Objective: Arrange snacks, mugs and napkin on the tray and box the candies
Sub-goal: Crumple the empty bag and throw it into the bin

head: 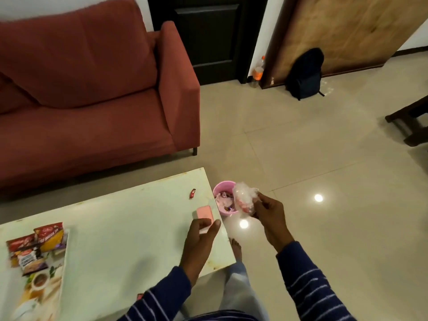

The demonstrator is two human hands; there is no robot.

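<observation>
My right hand (266, 210) pinches a crumpled clear plastic bag (243, 198) with something red and pink in it, held over a small pink bin (220, 189) on the floor beside the table. My left hand (202, 235) hovers over the table's right end with loosely curled fingers, holding nothing, just in front of a pink box (203, 213). A single red candy (192, 193) lies on the table. At the far left a printed tray (58, 281) holds several snack packets (37, 244). No mugs or napkin can be made out.
The pale table (127, 228) fills the lower left. A red sofa (92, 89) stands behind it. A dark backpack (304, 74) and a bottle (258, 70) rest by the far doors. A dark stool (410, 121) is at the right. My bare foot (236, 247) shows by the table corner.
</observation>
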